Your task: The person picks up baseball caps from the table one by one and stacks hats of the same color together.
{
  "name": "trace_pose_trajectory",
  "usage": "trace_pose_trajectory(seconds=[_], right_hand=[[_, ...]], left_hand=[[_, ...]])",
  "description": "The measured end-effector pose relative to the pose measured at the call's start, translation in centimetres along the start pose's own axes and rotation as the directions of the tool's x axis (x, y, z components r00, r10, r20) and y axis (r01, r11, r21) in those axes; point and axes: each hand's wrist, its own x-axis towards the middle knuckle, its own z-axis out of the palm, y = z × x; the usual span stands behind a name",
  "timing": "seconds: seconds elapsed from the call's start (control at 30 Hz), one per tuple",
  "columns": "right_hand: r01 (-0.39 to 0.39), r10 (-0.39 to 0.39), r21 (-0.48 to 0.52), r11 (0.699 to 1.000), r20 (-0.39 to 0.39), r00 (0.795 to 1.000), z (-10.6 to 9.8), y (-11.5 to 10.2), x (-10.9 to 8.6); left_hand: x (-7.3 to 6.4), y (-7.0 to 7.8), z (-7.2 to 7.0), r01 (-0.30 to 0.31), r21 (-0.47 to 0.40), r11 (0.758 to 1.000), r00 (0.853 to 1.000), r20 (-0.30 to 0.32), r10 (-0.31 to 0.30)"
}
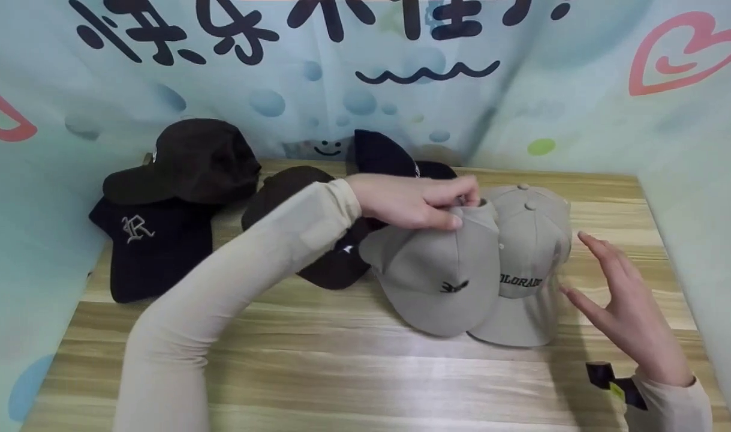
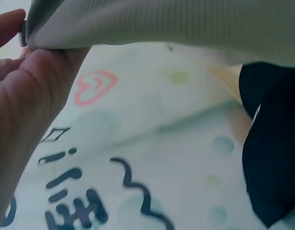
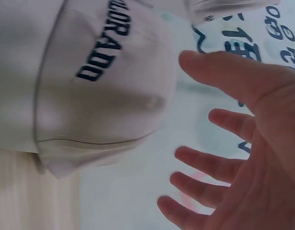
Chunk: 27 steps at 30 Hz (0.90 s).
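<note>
My left hand [image 1: 404, 201] pinches the rear edge of a grey baseball cap [image 1: 425, 267] with a small dark emblem. The cap is tilted, its brim toward me, and overlaps a light beige cap [image 1: 530, 240] lettered COLORADO. In the left wrist view, the fingers [image 2: 8, 26] grip the grey fabric [image 2: 176, 21] from its edge. To the right of the COLORADO cap, my right hand [image 1: 635, 306] is spread and holds nothing. A gap separates its fingers from that cap [image 3: 114, 96] in the right wrist view.
A dark brown cap [image 1: 191, 162] rests over a navy cap [image 1: 161, 255] with an R at the left. Behind my left forearm [image 1: 239, 270] sits another dark cap [image 1: 335, 264], partly hidden. A navy cap [image 1: 383, 156] stands near the printed backdrop [image 1: 317, 108]. Wooden tabletop [image 1: 353, 372] extends in front.
</note>
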Motion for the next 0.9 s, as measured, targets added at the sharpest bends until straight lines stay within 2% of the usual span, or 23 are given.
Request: trace_pose_trajectory(seconds=[0.2,0.4,0.5,0.63,0.77,0.9], right_hand=[[0.022,-0.028,-0.078,0.997,-0.080,0.996,-1.5,-0.8,-0.1],[-0.002,-0.012,-0.080,0.997,-0.174,0.985,-2.6,-1.5,-0.9],[0.000,-0.019,-0.094,0.996,-0.209,0.978,-3.1,-2.1,-1.3],[0.020,-0.041,-0.095,0.995,-0.221,0.974,-3.2,-2.7,-1.4],[0.033,-0.053,-0.098,0.995,-0.214,0.975,-2.9,-3.0,-1.4],[0.048,-0.063,-0.080,0.996,-0.196,0.979,-2.5,-3.1,-1.3]], left_hand=[[2.7,0.2,1.7,-0.041,-0.096,0.995,0.996,0.078,0.048],[5.5,1.3,3.1,-0.054,-0.097,0.994,0.987,0.147,0.068],[7.1,1.3,3.8,-0.067,-0.159,0.985,0.988,0.127,0.088],[9.4,0.3,4.4,-0.102,-0.262,0.960,0.991,0.057,0.121],[11.4,-1.0,4.4,-0.134,-0.293,0.947,0.990,0.006,0.142],[12.9,-1.8,4.5,-0.140,-0.327,0.935,0.989,-0.010,0.145]])
